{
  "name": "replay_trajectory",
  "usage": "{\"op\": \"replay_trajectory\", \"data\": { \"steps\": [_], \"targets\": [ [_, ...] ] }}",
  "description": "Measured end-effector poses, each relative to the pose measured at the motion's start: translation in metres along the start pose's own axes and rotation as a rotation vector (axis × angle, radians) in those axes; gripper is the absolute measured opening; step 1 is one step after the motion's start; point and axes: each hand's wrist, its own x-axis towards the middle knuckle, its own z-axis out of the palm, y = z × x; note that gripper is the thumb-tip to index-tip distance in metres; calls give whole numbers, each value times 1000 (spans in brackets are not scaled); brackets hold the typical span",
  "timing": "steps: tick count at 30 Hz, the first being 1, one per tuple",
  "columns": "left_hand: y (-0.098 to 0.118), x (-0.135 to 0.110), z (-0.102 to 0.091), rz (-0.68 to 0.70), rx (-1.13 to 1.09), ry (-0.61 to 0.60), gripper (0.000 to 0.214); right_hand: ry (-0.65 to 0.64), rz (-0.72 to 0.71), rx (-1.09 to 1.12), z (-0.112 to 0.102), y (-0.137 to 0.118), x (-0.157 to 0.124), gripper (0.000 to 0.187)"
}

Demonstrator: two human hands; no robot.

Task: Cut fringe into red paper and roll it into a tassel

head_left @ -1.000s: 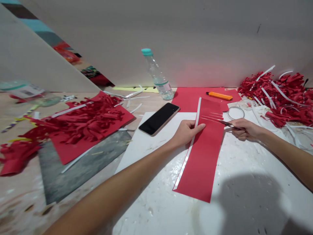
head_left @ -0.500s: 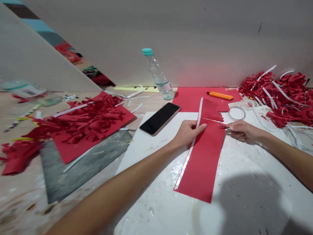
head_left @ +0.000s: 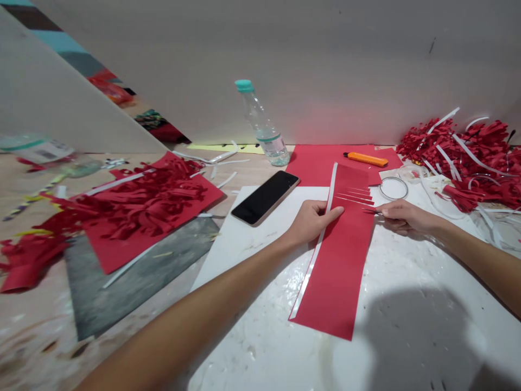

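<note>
A long red paper strip (head_left: pixel 334 271) slants across the white board (head_left: pixel 252 315), with a white tape band (head_left: pixel 311 271) along its left edge. Several narrow slits run in from its right edge near the upper part. My left hand (head_left: pixel 315 220) pinches the strip at the taped edge, thumb on top and fingers underneath. At the opposite edge my right hand (head_left: pixel 401 216) is closed around small scissors (head_left: pixel 372 211). Their dark blades meet the paper's right edge just below the slits; the handles are hidden in my fingers.
A phone (head_left: pixel 266 197) lies left of the strip, and a plastic bottle (head_left: pixel 266 130) stands behind it. An orange utility knife (head_left: pixel 365 158) rests on red paper (head_left: pixel 313 163). A tape ring (head_left: pixel 393 188) is near my right hand. Fringed red paper lies in piles (head_left: pixel 484 146) (head_left: pixel 150 203) on both sides.
The slits in the red strip show slightly more clearly, and the strip's lower end sits a little lower. Both hands keep nearly the same place and grip.
</note>
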Motion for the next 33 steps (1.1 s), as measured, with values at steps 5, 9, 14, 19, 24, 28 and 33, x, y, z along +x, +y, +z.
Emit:
{"op": "replay_trajectory", "data": {
  "steps": [5,9,14,19,24,28,33],
  "targets": [
    [0,0,0,7,26,1,39,1,8,3,1,-2,-1,29],
    [-2,1,0,14,29,4,41,4,-5,6,1,-1,0,28],
    [-5,1,0,5,20,7,42,-6,-18,21,0,1,0,25],
    [-6,1,1,0,-22,-7,41,1,-29,22,1,2,1,25],
    [-6,1,1,12,3,2,42,26,-27,7,2,2,1,26],
    [-5,2,0,20,39,3,42,20,-27,4,2,1,0,28],
    [-4,2,0,39,54,-19,42,6,-43,-21,4,0,1,32]
  ]
}}
